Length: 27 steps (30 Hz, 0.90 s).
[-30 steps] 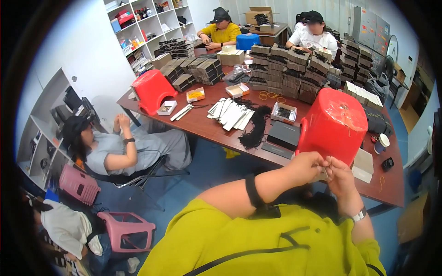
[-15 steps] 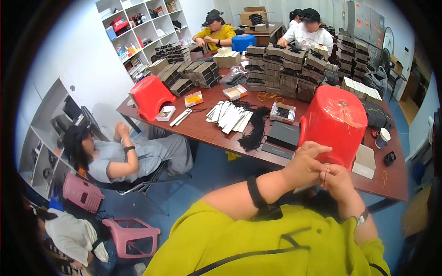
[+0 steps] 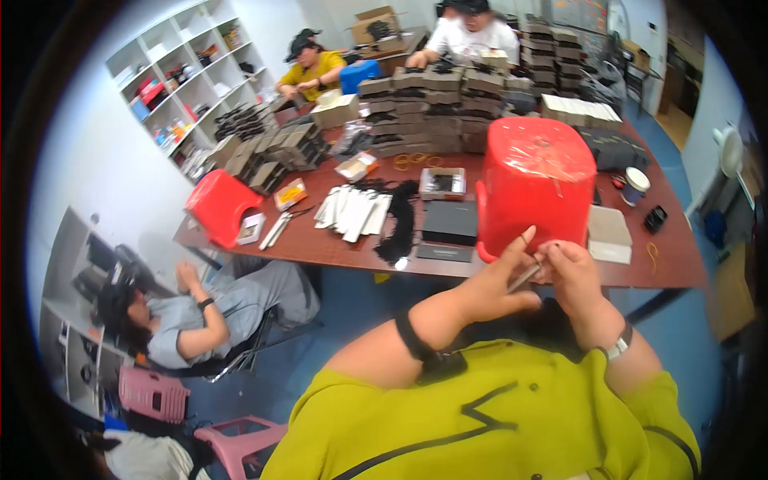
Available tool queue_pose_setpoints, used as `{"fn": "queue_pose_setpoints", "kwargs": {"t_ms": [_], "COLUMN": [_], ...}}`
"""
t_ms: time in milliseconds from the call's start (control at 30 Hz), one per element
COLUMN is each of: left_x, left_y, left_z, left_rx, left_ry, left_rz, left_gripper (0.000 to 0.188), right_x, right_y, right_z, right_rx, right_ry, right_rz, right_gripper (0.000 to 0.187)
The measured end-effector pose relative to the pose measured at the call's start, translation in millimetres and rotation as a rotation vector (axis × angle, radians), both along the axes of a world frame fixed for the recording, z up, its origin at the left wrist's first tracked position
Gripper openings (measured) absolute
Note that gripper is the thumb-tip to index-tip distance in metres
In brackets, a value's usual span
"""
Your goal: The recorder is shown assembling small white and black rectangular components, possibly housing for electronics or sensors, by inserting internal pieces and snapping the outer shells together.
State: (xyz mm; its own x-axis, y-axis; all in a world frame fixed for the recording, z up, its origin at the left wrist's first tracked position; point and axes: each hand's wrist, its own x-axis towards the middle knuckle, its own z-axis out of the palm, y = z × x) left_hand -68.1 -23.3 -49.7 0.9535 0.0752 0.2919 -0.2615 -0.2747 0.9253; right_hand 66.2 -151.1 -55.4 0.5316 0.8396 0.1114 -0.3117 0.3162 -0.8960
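Observation:
My left hand (image 3: 502, 282) is in front of the upturned red bucket (image 3: 538, 176), at the table's near edge. Its fingers are partly curled around a narrow greyish strip (image 3: 524, 278), with the index finger pointing up. Close beside it, my right hand (image 3: 571, 276) pinches at the strip's far end; what lies between those fingertips is too small to make out. Left of the bucket are a black flat box (image 3: 450, 222) and a dark flat piece (image 3: 444, 253). A bundle of black cords (image 3: 398, 228) lies beside fanned white strips (image 3: 352, 210).
Stacks of grey bundles (image 3: 436, 108) line the table's far side. A second red bucket (image 3: 218, 206) lies tilted at the left. On the right are a paper cup (image 3: 635, 186) and an open pale box (image 3: 608, 234). Co-workers sit left and behind the stacks; pink stools (image 3: 240, 444) stand lower left.
The view has swung, so the table sits further left and higher. My hands have drawn slightly apart and a greyish strip now shows between them; the left index finger has lifted.

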Motion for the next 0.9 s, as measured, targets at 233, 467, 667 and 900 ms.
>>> {"fn": "queue_pose_setpoints", "kwargs": {"t_ms": [233, 467, 667, 900], "left_x": [2.1, -3.2, 1.9, 0.3], "left_y": [17.8, 16.7, 38.5, 9.1], "left_z": [3.4, 10.2, -6.3, 11.2], "left_rx": [0.503, 0.565, -0.032, 0.605], "left_ry": [-0.034, 0.173, 0.394, 0.188], "left_rz": [0.082, 0.137, 0.014, 0.105], "left_gripper": [0.048, 0.043, 0.042, 0.041], "right_x": [16.4, 14.5, 5.0, 21.3], "right_y": [-0.3, -2.8, -13.0, -4.7], "right_z": [-0.7, 1.7, 7.2, 7.3], "right_rx": [0.125, 0.141, 0.25, 0.239], "right_ry": [0.13, 0.048, -0.21, 0.05], "right_rz": [-0.205, -0.191, -0.271, -0.388], "right_gripper": [0.02, 0.019, 0.017, 0.02]}}
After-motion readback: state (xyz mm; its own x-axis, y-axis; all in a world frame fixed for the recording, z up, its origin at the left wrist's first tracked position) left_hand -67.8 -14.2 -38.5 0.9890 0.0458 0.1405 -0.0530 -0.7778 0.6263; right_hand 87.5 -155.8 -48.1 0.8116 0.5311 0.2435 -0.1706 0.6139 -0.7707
